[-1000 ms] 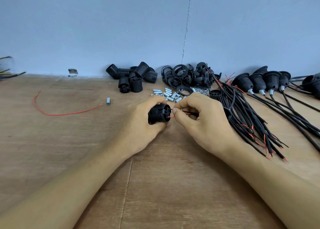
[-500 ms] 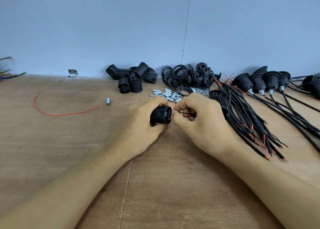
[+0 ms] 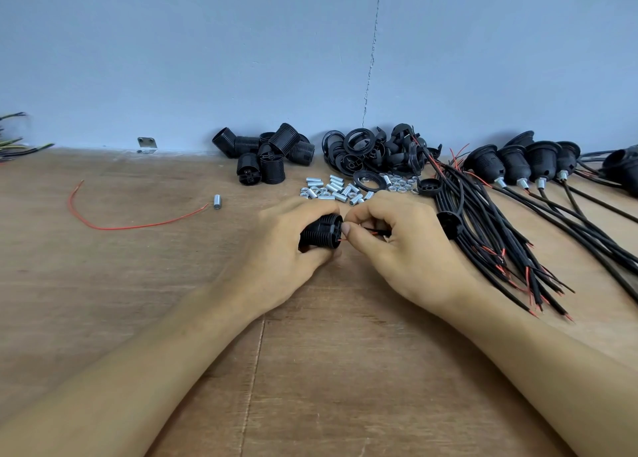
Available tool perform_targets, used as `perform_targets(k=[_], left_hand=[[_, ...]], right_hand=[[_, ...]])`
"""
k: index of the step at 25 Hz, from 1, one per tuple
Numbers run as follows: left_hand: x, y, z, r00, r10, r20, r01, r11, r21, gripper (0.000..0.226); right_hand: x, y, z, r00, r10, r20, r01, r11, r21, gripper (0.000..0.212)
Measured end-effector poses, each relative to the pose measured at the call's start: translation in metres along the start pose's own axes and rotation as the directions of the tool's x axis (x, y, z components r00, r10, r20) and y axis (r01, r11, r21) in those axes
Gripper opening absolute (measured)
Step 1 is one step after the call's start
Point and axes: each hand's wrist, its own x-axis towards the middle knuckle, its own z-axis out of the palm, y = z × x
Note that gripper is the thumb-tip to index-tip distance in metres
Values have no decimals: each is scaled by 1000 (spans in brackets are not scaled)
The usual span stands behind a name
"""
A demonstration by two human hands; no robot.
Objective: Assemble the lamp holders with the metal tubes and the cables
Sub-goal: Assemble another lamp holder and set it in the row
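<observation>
Bench inventory, all places given from the held lamp holder.

- Lamp holder (image 3: 321, 232): black, ribbed, lying on its side low over the wooden table (image 3: 155, 318). The left hand (image 3: 281, 253) grips it, with fingers and thumb curled round its body.
- Cable (image 3: 377, 231): a thin black lead with a red core, pinched between thumb and fingers of the right hand (image 3: 404, 253) just right of the holder. Its red tip is touching the holder's open end.
- Metal tubes (image 3: 336, 189): a loose scatter of short silver pieces just behind the holder, mixed with nuts (image 3: 400, 185) to the right.
- Single tube (image 3: 216, 201): well to the holder's left, lying at the end of a loose red wire (image 3: 138, 227).
- Spare holders (image 3: 269, 156): a black heap behind and slightly left of the holder, against the wall.
- Black rings and caps (image 3: 373, 147): a heap behind and to the right of the holder.
- Cable bundle (image 3: 483, 235): many black leads with red ends, to the right of the holder, just beyond the right hand.
- Finished assemblies (image 3: 518, 165): a row of holders with tube and cable fitted — far right and behind the holder.
- Metal bracket (image 3: 147, 143): far behind and left of the holder, at the foot of the wall.
</observation>
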Motion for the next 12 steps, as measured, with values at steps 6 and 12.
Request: perform_targets(k=[6, 12], left_hand=[[2, 0, 3, 999, -8, -40, 8, 1000, -4, 41], [1, -1, 3, 999, -13, -38, 13, 1000, 9, 37]], right_hand=[[0, -1, -3, 996, 91, -8, -90, 994, 58, 20], [-1, -1, -4, 992, 126, 11, -126, 992, 29, 26]])
